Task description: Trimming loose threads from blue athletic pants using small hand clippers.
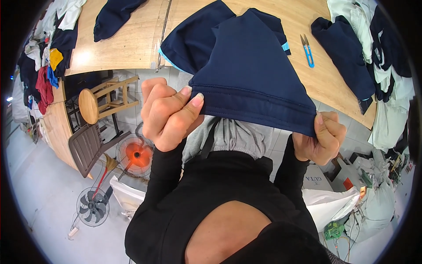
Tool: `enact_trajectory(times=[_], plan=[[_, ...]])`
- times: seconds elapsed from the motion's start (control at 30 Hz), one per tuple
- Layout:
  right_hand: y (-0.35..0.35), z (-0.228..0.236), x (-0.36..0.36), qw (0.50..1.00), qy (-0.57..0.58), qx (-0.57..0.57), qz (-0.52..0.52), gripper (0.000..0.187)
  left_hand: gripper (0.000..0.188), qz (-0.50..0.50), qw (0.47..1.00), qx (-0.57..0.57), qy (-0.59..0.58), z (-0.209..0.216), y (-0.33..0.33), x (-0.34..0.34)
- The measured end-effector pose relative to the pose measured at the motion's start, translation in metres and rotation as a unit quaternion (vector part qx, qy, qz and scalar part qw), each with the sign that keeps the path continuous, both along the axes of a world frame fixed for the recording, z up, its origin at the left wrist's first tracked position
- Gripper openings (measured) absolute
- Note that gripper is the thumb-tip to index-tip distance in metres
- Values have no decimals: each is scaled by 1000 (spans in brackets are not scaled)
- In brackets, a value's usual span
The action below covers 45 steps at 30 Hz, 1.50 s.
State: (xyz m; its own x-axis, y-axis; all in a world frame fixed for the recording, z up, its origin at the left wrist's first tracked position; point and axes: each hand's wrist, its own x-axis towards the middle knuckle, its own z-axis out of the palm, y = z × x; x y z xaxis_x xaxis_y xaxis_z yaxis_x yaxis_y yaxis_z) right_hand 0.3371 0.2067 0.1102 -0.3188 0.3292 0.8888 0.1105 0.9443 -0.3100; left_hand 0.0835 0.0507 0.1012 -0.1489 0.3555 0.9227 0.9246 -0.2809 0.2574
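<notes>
A navy blue garment is stretched between my two hands, its stitched hem band toward me. My left hand pinches the band's left end between thumb and fingers. At the other end, my right hand grips the band's corner, thumb on top. Beyond the hands, the rest of the cloth lies on the wooden table, with light blue edging showing at its left and right. To the right of it on the table lie blue-handled thread snips, blades pointing away from me.
More dark garments lie on the wooden table, one at far left and a navy one at right. Clothing piles hang over both sides. A tipped wooden stool, a brown chair, two fans and white bags surround me.
</notes>
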Motion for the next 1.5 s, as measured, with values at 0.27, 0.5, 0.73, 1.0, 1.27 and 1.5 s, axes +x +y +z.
enact_trajectory(times=[0.27,0.5,0.73,1.0,1.27,1.5], plan=[[2,-9,9,1000,-4,-5,6,60,40,-1,1000,-16,6,1,-3,-2],[-4,0,9,999,-37,-31,11,60,41,-10,1000,-24,10,0,-5,-3],[0,1,8,999,-39,-35,10,54,45,10,1000,-21,5,0,-4,-5],[27,-6,-32,902,109,-393,-142,13,45,117,912,-192,-343,-37,9,-14],[43,-66,17,509,237,-810,167,37,13,-104,580,-328,-738,-106,-51,5],[53,-83,26,301,286,-870,266,40,54,-354,345,-5,-869,-87,-87,-10]])
